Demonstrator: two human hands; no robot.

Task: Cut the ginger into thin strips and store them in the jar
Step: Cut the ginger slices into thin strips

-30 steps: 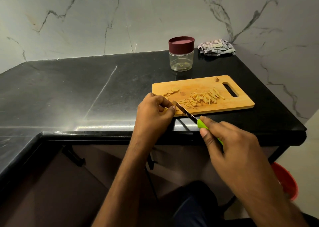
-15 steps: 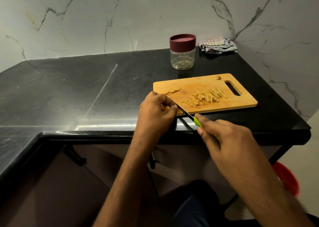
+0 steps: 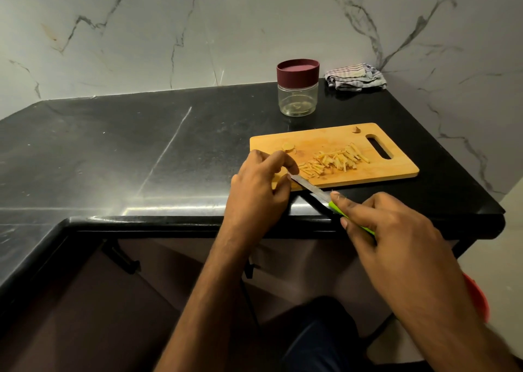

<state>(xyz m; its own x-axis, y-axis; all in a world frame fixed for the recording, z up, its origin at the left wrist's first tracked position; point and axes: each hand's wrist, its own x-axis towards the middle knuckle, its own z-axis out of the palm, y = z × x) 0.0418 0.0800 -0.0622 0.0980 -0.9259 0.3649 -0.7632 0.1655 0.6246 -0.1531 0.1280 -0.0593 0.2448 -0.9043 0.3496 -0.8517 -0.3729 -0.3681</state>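
Slicing: ginger on cutting board [image 3: 325,142], mid-task
left hand [image 3: 259,189]: fingers curled, pinning something hidden at board's near-left corner
knife [image 3: 310,188]: blade touching left fingertips
risk: slip nicks fingertip
ginger strips [image 3: 332,160]: piled mid-board
jar [image 3: 297,88]: behind board, lidded
right hand [image 3: 379,227]: gripping green handle

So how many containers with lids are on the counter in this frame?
1. A clear jar with a maroon lid on it stands on the black counter, behind the cutting board and beside the folded cloth. None appears hidden.
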